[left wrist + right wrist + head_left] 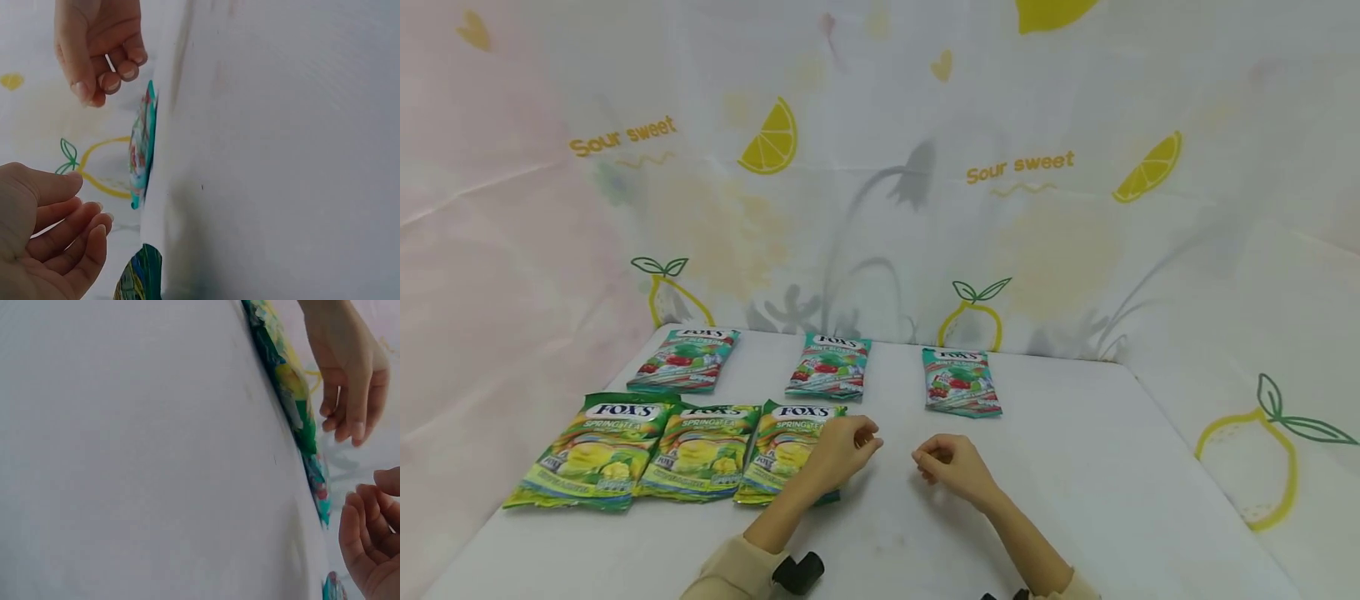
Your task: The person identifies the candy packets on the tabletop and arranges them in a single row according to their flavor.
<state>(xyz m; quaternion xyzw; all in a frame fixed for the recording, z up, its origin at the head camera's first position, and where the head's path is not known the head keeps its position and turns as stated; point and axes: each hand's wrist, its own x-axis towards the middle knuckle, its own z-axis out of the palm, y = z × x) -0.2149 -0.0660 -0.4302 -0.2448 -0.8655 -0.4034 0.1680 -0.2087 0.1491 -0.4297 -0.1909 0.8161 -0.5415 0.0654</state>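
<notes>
My left hand [841,457] hovers by the right edge of a green-yellow Fox's Spring Tea candy bag [775,454], its fingers loosely curled around nothing. Across a small gap, my right hand [958,473] hangs over the white table with relaxed, bent fingers and holds nothing. Two more Spring Tea bags lie to the left, a middle one [698,457] and a larger-looking one [597,458]. In the left wrist view, both hands appear above the tabletop, apart from the turquoise Mint Blossom bag [142,147].
Behind lies a spaced row of turquoise Fox's Mint Blossom bags: left [685,362], middle [829,368] and right [962,385]. The white table [1090,483] ends at a lemon-printed cloth backdrop [880,167], which also hangs at both sides.
</notes>
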